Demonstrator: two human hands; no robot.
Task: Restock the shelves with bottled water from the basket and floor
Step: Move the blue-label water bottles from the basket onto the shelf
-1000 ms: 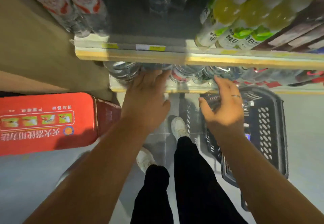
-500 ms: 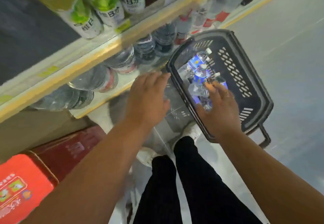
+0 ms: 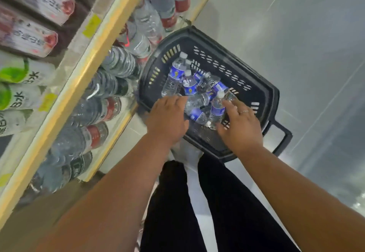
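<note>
Black basket [image 3: 262, 93] holds water bottles [image 3: 189, 85]. Left hand [image 3: 167, 115] flat, palm down, fingers straight over them; right hand [image 3: 240, 121] spread against an upright bottle [image 3: 217, 109], grip unclear.

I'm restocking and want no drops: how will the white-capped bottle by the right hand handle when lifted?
The white-capped bottle looks small and capped, so probably light but firm. Its smooth clear plastic may be slippery. It leans on loose bottles, so neighbours may shift.

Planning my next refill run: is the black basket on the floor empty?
Not empty. The basket holds several blue-labelled water bottles, some lying flat, others leaning upright.
</note>
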